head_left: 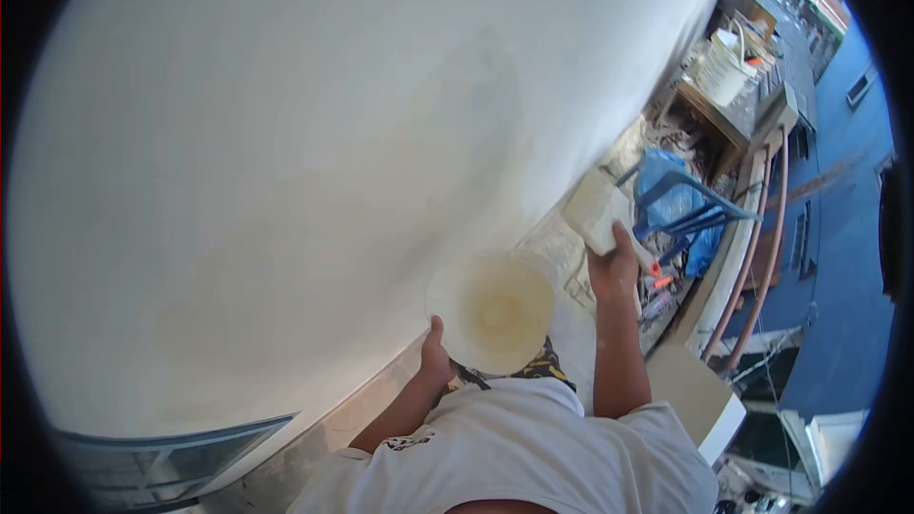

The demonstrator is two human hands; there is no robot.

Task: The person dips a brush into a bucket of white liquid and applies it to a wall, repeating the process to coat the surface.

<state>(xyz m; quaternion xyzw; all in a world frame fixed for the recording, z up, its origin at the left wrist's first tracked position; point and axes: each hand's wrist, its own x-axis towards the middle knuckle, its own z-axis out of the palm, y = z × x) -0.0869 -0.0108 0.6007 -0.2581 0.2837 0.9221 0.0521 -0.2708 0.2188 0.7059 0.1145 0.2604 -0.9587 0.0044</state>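
Observation:
My left hand (pixel 435 360) grips a pale round bucket (pixel 443 300) by its side, thumb up at the rim. Cloudy yellowish liquid (pixel 505 314) lies in the bucket, which is in front of my waist. Out to the right, my right hand (pixel 614 266) is closed round a wide cream-coloured brush (pixel 595 209). Its broad head points up and left, toward the wall. The white wall (pixel 314 133) fills the left and middle of the view, with a greyish, damp-looking patch (pixel 466 114) on it.
A blue plastic chair (pixel 690 205) with blue bags stands beyond my right hand. Farther back, a white bucket (pixel 724 71) sits on a wooden table (pixel 714 114). A ledge with pipe railings (pixel 762 247) runs along the right. A window (pixel 181 462) is at lower left.

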